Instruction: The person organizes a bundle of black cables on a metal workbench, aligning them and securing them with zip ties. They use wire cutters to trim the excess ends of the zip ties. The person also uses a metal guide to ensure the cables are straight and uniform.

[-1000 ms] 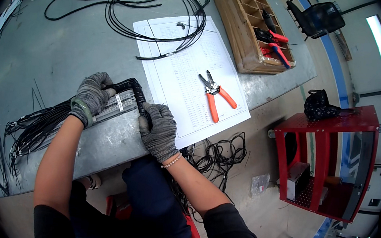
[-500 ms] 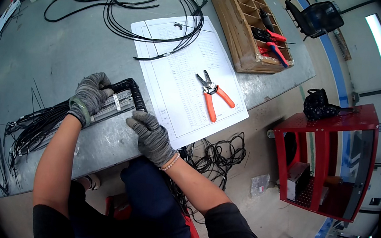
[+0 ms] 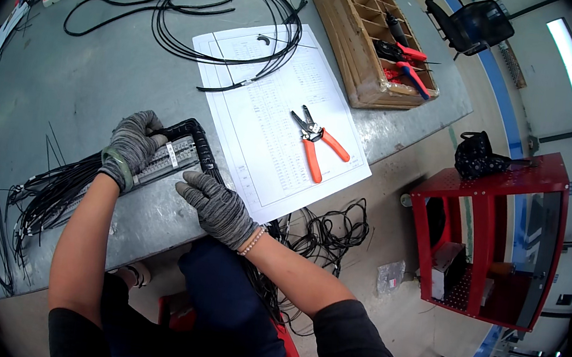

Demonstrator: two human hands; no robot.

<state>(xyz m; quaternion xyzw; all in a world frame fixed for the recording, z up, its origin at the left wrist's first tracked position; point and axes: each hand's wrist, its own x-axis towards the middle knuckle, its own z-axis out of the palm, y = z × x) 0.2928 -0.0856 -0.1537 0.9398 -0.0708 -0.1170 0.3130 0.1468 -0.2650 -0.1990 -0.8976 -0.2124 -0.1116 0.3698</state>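
Note:
A strip of grey terminal blocks (image 3: 177, 155) lies on the metal table, with many thin black wires (image 3: 63, 185) fanning out along its left end. My left hand (image 3: 133, 147), in a grey knit glove, is closed over the strip's far edge, fingers curled on the wires there. A thick black wire bundle (image 3: 206, 150) bends round the strip's right end and runs under my right hand (image 3: 218, 206). That gloved hand is closed over the bundle at the table's near edge; the palm hides the exact grip. Orange-handled wire strippers (image 3: 322, 144) lie on a printed sheet (image 3: 268, 148) to the right.
A coil of black cable (image 3: 167, 17) overlaps the sheet's far end. The wooden compartment box (image 3: 348, 66) at the far right holds pliers and other tools. Tangled black wires (image 3: 329, 233) hang past the near edge. A red cabinet (image 3: 485, 191) stands farther right.
My right hand has shifted slightly left and down, uncovering more of the black bundle beside the strip. The left hand stays at the strip.

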